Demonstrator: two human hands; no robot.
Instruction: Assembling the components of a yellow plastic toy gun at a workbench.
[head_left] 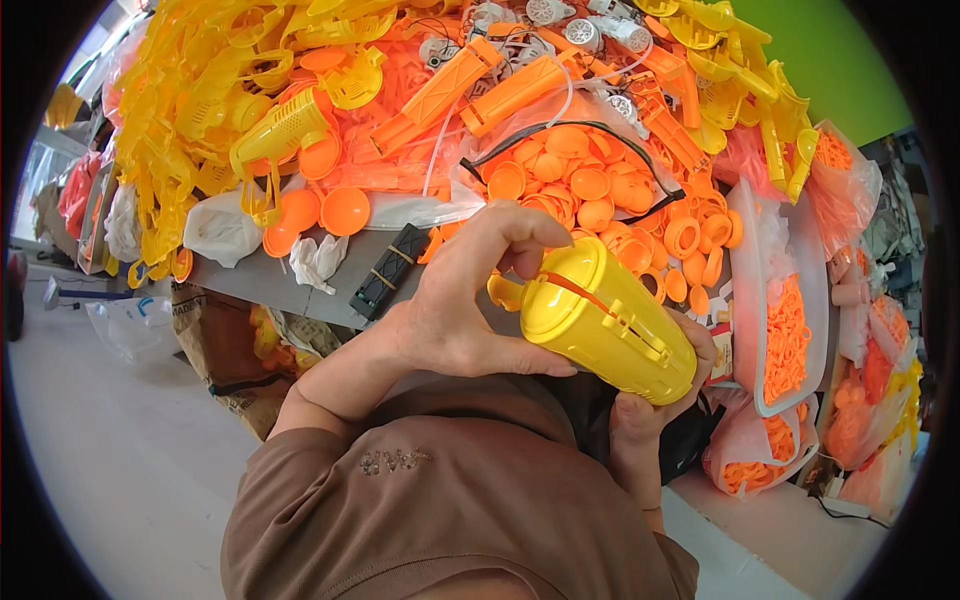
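Observation:
A yellow plastic cylindrical housing [625,335] is held tilted in front of my chest, with a dark orange strip showing in the slot along its side. My right hand [690,365] wraps round its lower right end, the palm and part of the fingers hidden behind it. At the other end, my left hand [470,295] spans the round rim, thumb at its lower edge and curled index finger at its upper edge. A small yellow loop [505,292] sticks out from that end, between my left thumb and fingers.
Yellow plastic shells [200,110] are heaped at the far left. Beyond my hands lie orange cups [590,183] in a dark-edged bag and long orange parts [437,95]. A black block [388,270] sits near the table edge. A clear bin [745,340] of orange rings stands right.

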